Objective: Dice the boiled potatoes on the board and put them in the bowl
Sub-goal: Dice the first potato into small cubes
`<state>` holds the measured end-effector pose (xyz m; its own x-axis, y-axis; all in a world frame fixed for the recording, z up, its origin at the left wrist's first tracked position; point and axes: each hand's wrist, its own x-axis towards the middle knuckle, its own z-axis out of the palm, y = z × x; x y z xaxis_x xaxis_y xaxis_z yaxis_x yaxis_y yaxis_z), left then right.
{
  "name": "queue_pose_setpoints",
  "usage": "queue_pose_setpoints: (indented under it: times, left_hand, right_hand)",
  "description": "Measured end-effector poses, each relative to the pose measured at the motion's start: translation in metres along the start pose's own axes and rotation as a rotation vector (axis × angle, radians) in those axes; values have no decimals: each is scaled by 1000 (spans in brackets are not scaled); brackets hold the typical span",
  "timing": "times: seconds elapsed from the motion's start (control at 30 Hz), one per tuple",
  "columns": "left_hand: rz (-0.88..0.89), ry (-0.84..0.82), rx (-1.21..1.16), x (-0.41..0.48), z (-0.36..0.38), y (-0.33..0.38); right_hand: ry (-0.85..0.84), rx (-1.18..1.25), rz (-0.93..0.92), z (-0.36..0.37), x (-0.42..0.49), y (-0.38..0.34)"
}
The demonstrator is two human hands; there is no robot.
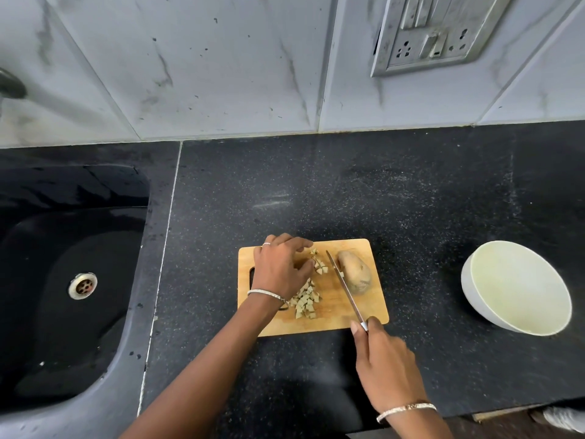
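Grey marbled wall tiles fill the top, w/ a switch & socket plate upper R. Below is a black speckled table. A black sink is set into its L side, metal drain at the bottom. A white bowl sits on the table at R, well apart from the wooden board in the centre.

My L hand lies palm down on the board's L half, fingers loosely bent, gripping nothing, tips by a few potato cubes. My R hand grips the knife by its handle at the board's near R corner. The blade runs diagonally up across the board.

One whole unpeeled potato lies on the board just R of the blade. A bigger pile of diced potato sits L of the blade, near my L wrist. Thin bangle on each wrist; ring on L hand.
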<state>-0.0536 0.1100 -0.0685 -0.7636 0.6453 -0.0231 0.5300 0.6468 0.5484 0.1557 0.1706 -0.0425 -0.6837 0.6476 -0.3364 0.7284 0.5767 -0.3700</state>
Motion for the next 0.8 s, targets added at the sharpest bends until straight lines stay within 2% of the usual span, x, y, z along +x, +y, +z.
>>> queue_pose_setpoints:
  times: [0.17, 0.33, 0.53, 0.8]
  left_hand:
    - [81, -102, 159, 6, -2, 7]
    - [97, -138, 117, 4, -6, 2]
    - [44, -34, -81, -2, -24, -14]
    - [-41, 32, -177, -16, -49, -40]
  right_hand:
    - [10, 27, -2, 10, 14, -2]
    - [2, 31, -32, 9, 19, 3]
    - [-55, 37, -146, 5, 7, 12]
    - [3, 30, -117, -1, -3, 15]
